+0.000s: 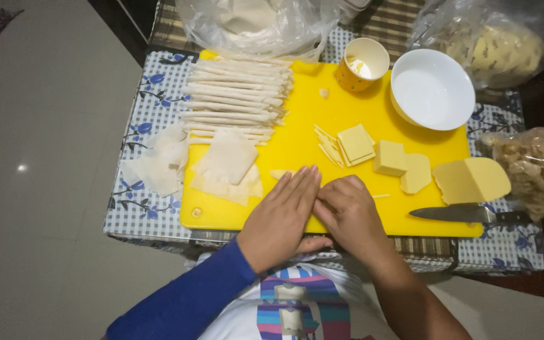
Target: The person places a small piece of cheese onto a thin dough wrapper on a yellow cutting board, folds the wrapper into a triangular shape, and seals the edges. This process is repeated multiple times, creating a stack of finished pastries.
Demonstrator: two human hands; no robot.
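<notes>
Surface (158, 101): a small table is covered by a blue-and-white checked cloth with flower prints; pale floor is seen to its left.
Cutting board (297, 135): a yellow board is laid across most of the cloth, and nearly everything is carried on it.
Plastic bags: a clear bag of pale dough sheets (253, 22) is set at the far edge, a second bag of yellow pieces (505, 47) at the far right corner, and a third bag of brownish bits (536, 167) at the right edge.
Bowl (432, 88): a white bowl is placed at the far right of the board, just beside a yellow paper cup (361, 63).
Rolled sticks (237, 97): a row of thin wrapped rolls is stacked at the far left of the board.
Wrapper sheets (228, 160): loose square sheets are piled near the left of the board, with more spilling onto the cloth.
Cheese (470, 179): blocks, slices and thin strips are spread over the right half of the board.
Knife (467, 214): it is laid at the near right edge of the board, blade pointing left.
Left hand (281, 220): it is held flat and open, fingers pressed down on the near edge of the board over a small pale wrapper piece (279, 173), whose tip is seen just past the fingertips.
Right hand (347, 211): it is loosely curled, touching the left hand; whether anything is pinched under it cannot be told.
</notes>
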